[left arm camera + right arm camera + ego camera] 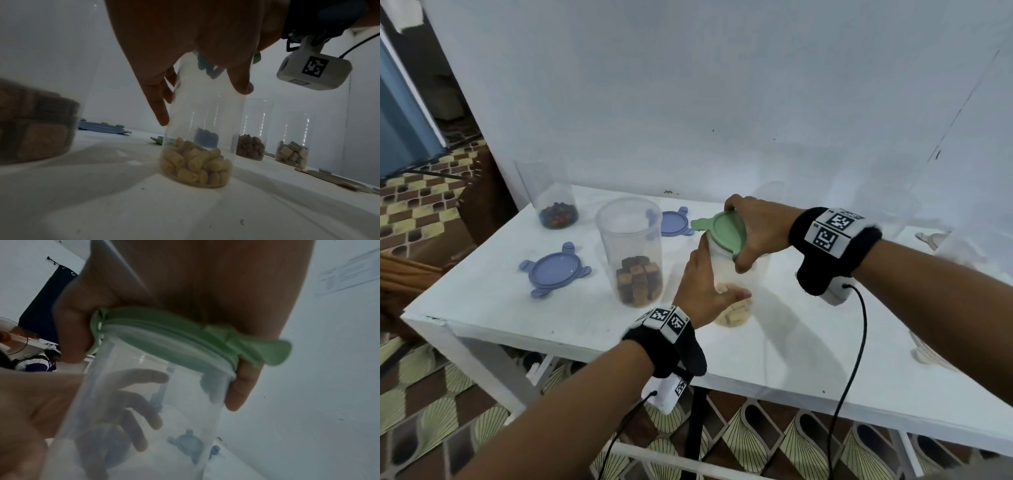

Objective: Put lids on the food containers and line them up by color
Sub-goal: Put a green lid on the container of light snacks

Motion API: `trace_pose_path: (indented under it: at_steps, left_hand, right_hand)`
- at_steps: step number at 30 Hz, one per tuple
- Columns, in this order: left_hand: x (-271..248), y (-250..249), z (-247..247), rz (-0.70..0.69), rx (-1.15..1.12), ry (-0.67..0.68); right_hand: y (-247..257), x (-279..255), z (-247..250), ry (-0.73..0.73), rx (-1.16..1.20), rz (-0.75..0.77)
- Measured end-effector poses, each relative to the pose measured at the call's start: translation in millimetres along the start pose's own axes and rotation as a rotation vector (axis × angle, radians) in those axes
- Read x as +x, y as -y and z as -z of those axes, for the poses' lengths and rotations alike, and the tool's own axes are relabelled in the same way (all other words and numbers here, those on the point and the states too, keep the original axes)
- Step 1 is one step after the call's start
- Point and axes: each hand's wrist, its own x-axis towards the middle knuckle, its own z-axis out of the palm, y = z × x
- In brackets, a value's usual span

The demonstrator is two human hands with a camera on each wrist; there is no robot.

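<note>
On the jar, right-hand fingers clasp the green lid; left-hand fingers wrap the jar.

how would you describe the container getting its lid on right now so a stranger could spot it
On the white table, look near the middle, where both hands meet. The left hand steadies a tall clear container while the right hand presses a green lid onto it. It alone holds pale yellow pieces; the open container beside it holds brown cubes.
</note>
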Motion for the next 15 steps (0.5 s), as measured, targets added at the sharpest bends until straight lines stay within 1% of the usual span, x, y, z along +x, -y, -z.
trace_pose_path:
  at_steps: [2,4,6,8,13,15]
  left_hand:
    - [0,-2,3,-0.001,-0.015,0.023]
    - [0,-3,7,0.008,0.027,0.024]
    - [-2,-4,12,0.061,0.045,0.000]
    - [-4,-5,16,0.125,-0.055,-0.017]
    - [-6,-9,11,0.154,-0.296,0.125]
    - [-4,-11,6,0.151,-0.279,0.208]
  right_hand:
    - [-1,-2,-1,-0.029,0.009,-0.004]
    - [-3,-5,-2,-0.062,0.012,-0.027]
    - [-4,-9,-6,-0.090,-0.009,-0.082]
    - [-6,-13,-6,-0.111,-0.028,-0.145]
    - [-19,-21,1,-0.125,0.086,-0.241]
    - [-28,-27,2,-0.108,0.151,-0.282]
